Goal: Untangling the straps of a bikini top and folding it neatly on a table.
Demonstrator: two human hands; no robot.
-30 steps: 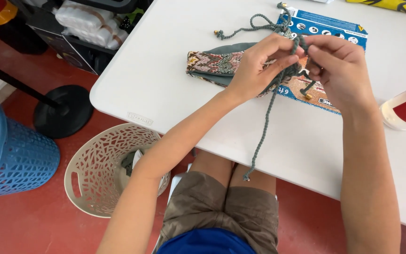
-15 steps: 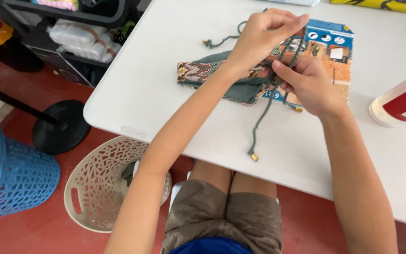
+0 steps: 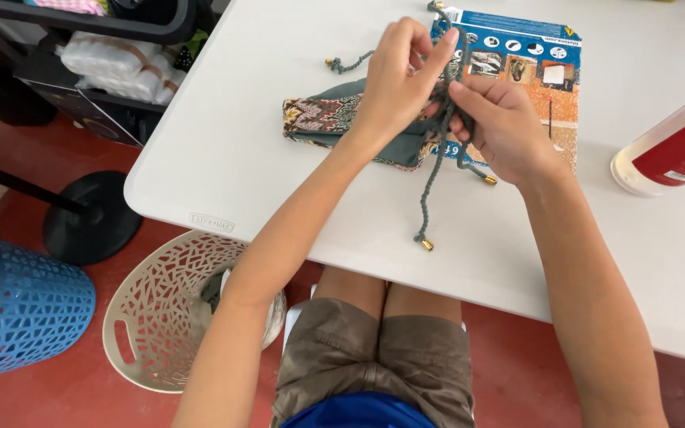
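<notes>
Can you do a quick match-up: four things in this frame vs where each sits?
Things:
1. grey cord
2. blue basket
3. beige basket
4. red-and-white bottle

Places:
A. table's right edge
B. floor, far left
C. in both hands
D. floor, under the table's near edge

Pairs: 1-C, 2-B, 3-D, 4-A

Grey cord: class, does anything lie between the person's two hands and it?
Nothing visible does. The left hand and the right hand both pinch the grey cord directly, above the patterned fabric pouch.
</notes>
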